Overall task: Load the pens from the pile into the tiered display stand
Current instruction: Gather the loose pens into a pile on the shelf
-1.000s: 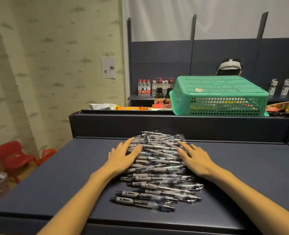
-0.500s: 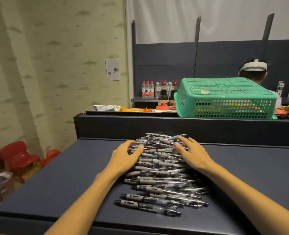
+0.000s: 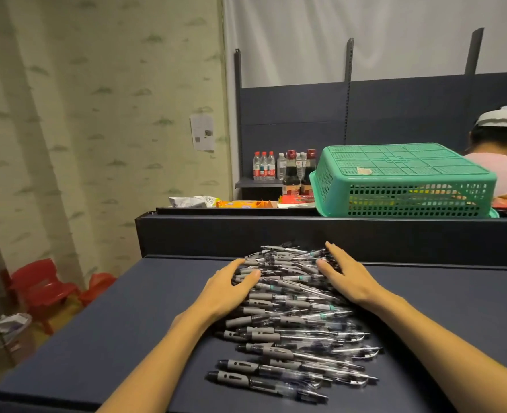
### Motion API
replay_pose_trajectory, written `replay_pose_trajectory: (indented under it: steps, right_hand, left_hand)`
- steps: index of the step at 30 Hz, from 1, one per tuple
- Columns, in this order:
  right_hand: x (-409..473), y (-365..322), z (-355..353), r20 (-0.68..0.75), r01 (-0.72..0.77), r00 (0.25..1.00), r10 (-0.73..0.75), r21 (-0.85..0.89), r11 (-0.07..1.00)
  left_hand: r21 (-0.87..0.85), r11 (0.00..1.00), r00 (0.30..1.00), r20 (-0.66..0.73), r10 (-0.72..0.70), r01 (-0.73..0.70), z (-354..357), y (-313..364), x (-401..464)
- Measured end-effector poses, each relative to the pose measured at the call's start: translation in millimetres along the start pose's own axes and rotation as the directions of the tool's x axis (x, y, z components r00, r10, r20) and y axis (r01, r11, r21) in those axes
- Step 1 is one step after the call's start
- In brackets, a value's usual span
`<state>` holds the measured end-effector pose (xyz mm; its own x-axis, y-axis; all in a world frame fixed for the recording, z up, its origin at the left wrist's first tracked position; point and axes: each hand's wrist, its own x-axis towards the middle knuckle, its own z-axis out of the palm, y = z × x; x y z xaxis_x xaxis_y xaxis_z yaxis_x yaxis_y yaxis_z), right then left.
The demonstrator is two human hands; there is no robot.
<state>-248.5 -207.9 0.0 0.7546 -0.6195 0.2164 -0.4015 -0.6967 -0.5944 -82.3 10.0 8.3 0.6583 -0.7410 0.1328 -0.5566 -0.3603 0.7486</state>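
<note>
Two bare hands rest on a heap of pens (image 3: 291, 305) on a dark counter (image 3: 97, 338). The left hand (image 3: 228, 289) lies on the heap's left side, fingers loosely bent over the pens; the right hand (image 3: 346, 275) lies flat on the right side, fingers straight and together. Neither holds a pen. No display stand is in view. To gather well, I would press both hands inward evenly, keeping the pens parallel so that none rolls off the near edge.

Counts: two hands, one heap of several dozen pens, too many to count exactly, one upturned green basket (image 3: 404, 180) beyond the counter.
</note>
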Motion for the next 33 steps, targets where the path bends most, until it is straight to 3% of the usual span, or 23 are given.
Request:
replay_pose_trajectory:
  steps: [10,12,15,17,21,26,33]
  right_hand:
    - [4,-8,9,-0.044,0.065,0.997,-0.064,0.015,0.998]
    - [4,-1,6,-0.069,0.009,0.998,-0.014,-0.064,0.998]
    - [2,9,4,-0.098,-0.199,0.977,0.188,-0.127,0.972]
    - [0,9,8,-0.089,-0.236,0.970,0.226,-0.130,0.963]
    - [1,-7,18,-0.076,-0.125,0.989,0.127,0.038,0.991]
    - [1,-19,13,-0.148,-0.074,0.982,0.119,0.281,0.957]
    - [3,-30,11,-0.195,0.024,0.980,0.047,0.348,0.937]
  left_hand:
    - [-0.031,0.999,0.998,-0.049,0.035,-0.036,0,-1,4]
    - [-0.032,0.999,0.996,-0.082,0.016,-0.019,-2,-5,3]
    - [-0.032,0.999,0.997,-0.078,0.014,-0.017,1,-7,3]
    - [-0.052,0.998,0.998,-0.049,0.035,-0.038,5,-5,4]
    - [-0.057,0.997,0.997,-0.049,0.052,-0.055,7,-1,7]
    - [-0.079,0.995,0.997,-0.060,0.051,-0.055,7,-2,9]
    - [-0.135,0.990,0.993,-0.109,0.036,-0.050,8,1,10]
